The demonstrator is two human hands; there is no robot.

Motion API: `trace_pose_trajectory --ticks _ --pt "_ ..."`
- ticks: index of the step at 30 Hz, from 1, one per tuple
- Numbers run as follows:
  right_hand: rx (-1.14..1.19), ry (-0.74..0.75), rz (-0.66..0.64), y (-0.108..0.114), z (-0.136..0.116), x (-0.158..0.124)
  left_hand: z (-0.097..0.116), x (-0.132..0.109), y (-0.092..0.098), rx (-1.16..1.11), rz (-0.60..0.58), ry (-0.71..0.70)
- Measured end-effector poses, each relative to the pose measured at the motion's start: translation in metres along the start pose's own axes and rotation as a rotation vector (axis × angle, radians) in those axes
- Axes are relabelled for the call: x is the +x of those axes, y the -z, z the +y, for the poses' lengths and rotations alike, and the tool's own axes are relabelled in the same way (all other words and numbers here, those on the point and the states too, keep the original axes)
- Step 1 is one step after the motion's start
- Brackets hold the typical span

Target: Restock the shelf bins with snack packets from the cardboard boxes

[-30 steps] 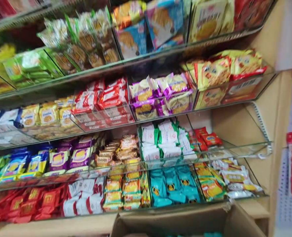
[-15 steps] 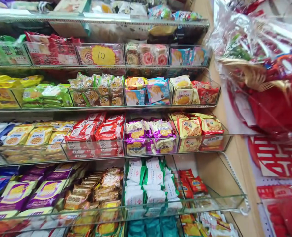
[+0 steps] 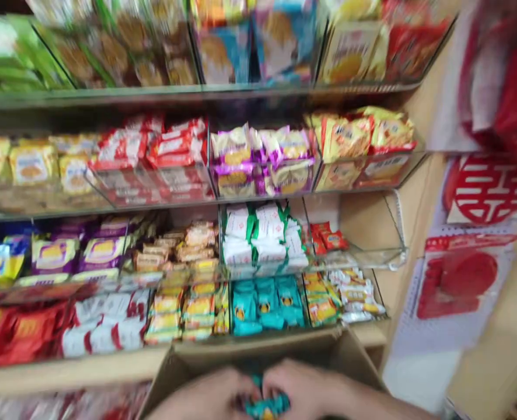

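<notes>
At the bottom of the head view, a brown cardboard box stands open in front of the shelves. Over it, my left hand and my right hand come close together. Both are closed round small teal snack packets, blurred by motion; how many packets each holds I cannot tell. Straight ahead, matching teal packets fill a bin on the lowest glass-fronted shelf. White and green packets sit in the bin directly above.
Yellow packets are left of the teal ones, and white-gold packets to the right. A glass shelf front juts out above the lowest bins. Red decorations hang beside the wooden shelf side.
The view has tilted down and come nearer to the lower shelves. The box and both my hands with teal packets have come into sight.
</notes>
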State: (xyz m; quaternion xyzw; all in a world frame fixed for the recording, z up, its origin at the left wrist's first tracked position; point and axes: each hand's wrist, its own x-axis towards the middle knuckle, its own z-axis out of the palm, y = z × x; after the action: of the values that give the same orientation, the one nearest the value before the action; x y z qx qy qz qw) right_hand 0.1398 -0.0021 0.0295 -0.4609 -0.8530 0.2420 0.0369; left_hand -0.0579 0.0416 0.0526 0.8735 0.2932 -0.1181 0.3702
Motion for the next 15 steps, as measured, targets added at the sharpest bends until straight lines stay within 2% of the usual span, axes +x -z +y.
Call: trace_pose_trajectory --ticks 1,3,7,10,12,15 --pt "0.031 0.023 0.018 -0.006 0.001 0.001 -0.003 0.002 -0.003 -0.028 -0.009 -0.009" --pt "0.046 0.023 0.021 -0.017 0.003 0.004 -0.010 0.007 -0.009 -0.015 0.047 -0.097" --pt "0.010 0.040 -0.004 -0.034 0.006 0.004 -0.017 0.016 -0.015 -0.063 -0.043 -0.083" --pt "0.040 0.049 0.020 -0.035 0.007 -0.002 -0.016 0.019 -0.017 -0.072 -0.059 -0.095" --pt "0.090 0.037 0.047 -0.028 0.008 -0.007 -0.013 0.019 -0.018 -0.114 -0.018 -0.138" --pt "0.232 0.016 0.131 -0.012 0.011 -0.013 -0.010 0.018 -0.016 -0.283 0.146 -0.204"
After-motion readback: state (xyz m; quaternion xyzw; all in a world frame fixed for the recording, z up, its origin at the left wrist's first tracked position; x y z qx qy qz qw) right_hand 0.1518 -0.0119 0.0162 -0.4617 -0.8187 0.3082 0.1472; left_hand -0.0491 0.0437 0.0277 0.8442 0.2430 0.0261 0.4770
